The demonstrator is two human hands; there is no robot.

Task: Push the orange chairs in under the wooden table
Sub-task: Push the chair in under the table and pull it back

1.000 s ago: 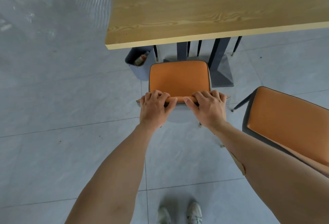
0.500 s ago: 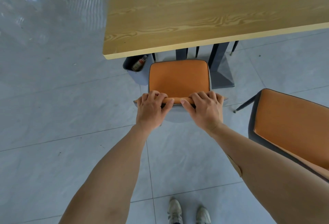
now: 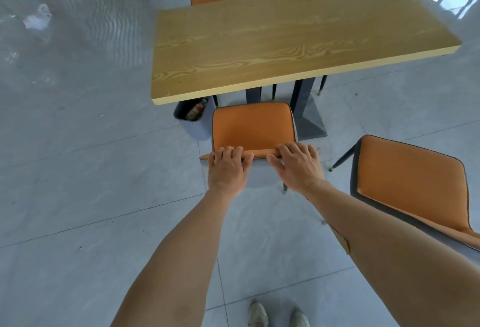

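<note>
At centre frame, both hands clamp the chair's backrest top.
Left hand (image 3: 227, 168) and right hand (image 3: 298, 167) grip the orange chair (image 3: 253, 126); since a second ago its seat has neared the wooden table (image 3: 272, 41) edge, not yet under.

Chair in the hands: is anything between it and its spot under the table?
Nothing visible blocks the chair straight ahead; its front edge nearly meets the table edge. The grey bin stands close on its left and the table's base close on its right, so the gap is narrow. Both the left hand and right hand grip its backrest.
</note>
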